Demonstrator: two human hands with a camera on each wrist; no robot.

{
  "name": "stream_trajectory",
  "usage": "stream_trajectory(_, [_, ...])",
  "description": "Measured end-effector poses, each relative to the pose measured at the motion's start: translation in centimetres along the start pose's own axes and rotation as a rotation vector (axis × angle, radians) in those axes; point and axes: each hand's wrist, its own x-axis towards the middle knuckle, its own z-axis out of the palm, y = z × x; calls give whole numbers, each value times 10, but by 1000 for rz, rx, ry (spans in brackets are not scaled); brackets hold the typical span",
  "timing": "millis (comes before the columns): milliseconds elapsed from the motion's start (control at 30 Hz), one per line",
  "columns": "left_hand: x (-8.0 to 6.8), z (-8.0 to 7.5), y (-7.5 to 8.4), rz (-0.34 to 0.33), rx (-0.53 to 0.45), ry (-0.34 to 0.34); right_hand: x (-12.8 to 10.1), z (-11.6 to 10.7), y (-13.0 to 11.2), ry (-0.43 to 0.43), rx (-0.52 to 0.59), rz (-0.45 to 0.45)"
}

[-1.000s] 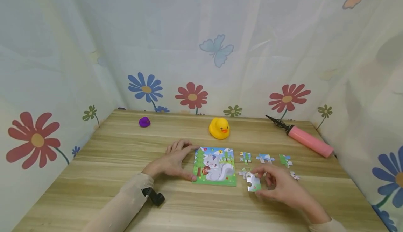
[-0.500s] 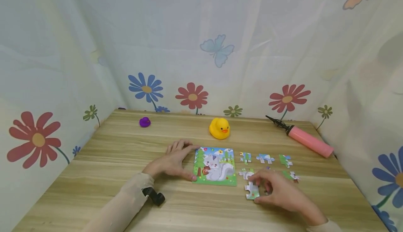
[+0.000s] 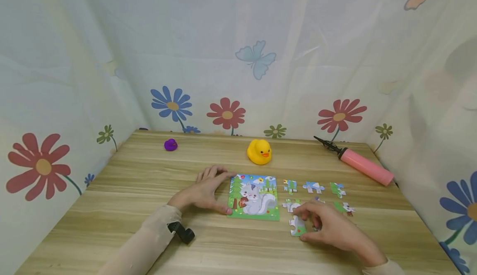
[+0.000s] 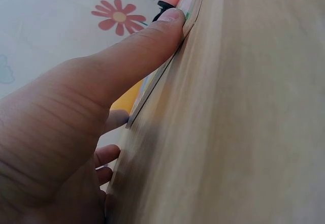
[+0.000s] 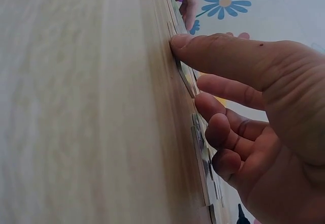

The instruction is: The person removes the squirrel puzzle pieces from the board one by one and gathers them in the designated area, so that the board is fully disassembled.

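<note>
A square puzzle board (image 3: 253,198) with a grey squirrel picture lies flat mid-table. My left hand (image 3: 206,190) rests at its left side, thumb at the near corner and forefinger at the far one. The left wrist view shows that thumb (image 4: 147,43) straight along the board's edge. My right hand (image 3: 328,225) pinches a jigsaw piece (image 3: 297,226), grey and green, between thumb and forefinger at the table surface. The right wrist view shows the thumb (image 5: 218,51) on the piece's edge, other fingers curled. Just beyond it is another piece (image 3: 290,205).
More jigsaw pieces lie in rows right of the board, such as a blue piece (image 3: 313,187) and a green piece (image 3: 337,189); my right hand partly covers some. Behind stand a yellow duck (image 3: 259,151), a small purple duck (image 3: 171,144) and a pink hand pump (image 3: 365,166).
My right hand has brought the pinched piece slightly nearer and leftward, down below the grey piece in the row. Its tilt has levelled out. The left hand and board have stayed still.
</note>
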Motion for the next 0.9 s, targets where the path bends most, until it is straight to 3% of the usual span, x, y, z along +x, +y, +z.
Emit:
stream_trajectory(633, [-2, -2, -1, -7, -18, -10, -1, 1, 0, 19, -29, 38])
stream_trajectory(733, [-2, -2, -1, -14, -20, -14, -2, 2, -1, 63, -43, 20])
stream_trajectory(900, [-1, -2, -1, -39, -56, 22, -1, 6, -3, 208, -68, 13])
